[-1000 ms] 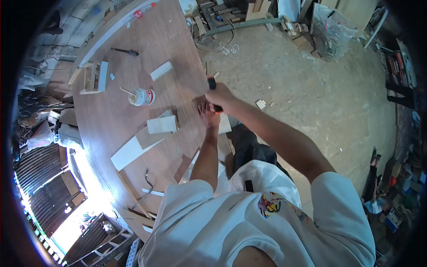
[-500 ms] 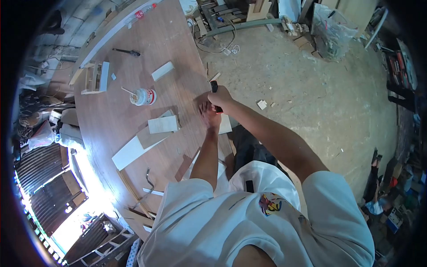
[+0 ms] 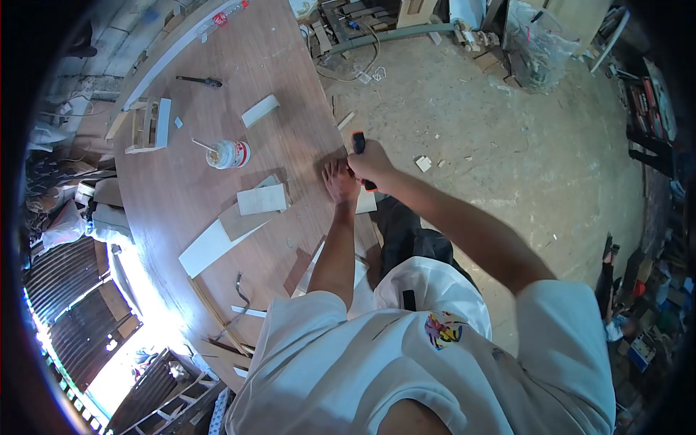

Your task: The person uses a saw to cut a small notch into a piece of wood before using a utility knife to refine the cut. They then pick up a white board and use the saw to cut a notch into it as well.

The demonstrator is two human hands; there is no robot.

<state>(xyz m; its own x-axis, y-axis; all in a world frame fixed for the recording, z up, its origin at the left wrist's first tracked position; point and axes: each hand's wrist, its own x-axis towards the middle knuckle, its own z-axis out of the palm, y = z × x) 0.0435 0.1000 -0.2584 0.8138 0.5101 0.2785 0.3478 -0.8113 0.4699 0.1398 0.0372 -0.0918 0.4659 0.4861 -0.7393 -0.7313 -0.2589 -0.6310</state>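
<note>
At the table's right edge my right hand (image 3: 371, 165) is wrapped round the black handle with orange trim (image 3: 359, 143) of a tool; the rest of the tool is hidden, and I cannot tell its kind. Close beside it my left hand (image 3: 339, 181) lies palm down at the edge, fingers spread. A pale board (image 3: 367, 201) shows next to my left wrist, partly covered by my hand and arm. Left of my left hand, a whitish wood block (image 3: 262, 199) rests on other pieces, near a long white tapered board (image 3: 212, 248).
On the brown table (image 3: 290, 72) stand a jar (image 3: 229, 154) with a stick in it and a small wooden frame (image 3: 152, 127). Another white block (image 3: 260, 111) and a dark slim tool (image 3: 199, 80) lie farther back. Wood scraps (image 3: 423, 164) litter the concrete floor. A person (image 3: 615, 328) is at the far right.
My right hand has shifted right with the black-and-orange handle, away from the table edge and slightly apart from my left hand. My left hand stays in place. The view has shifted slightly.
</note>
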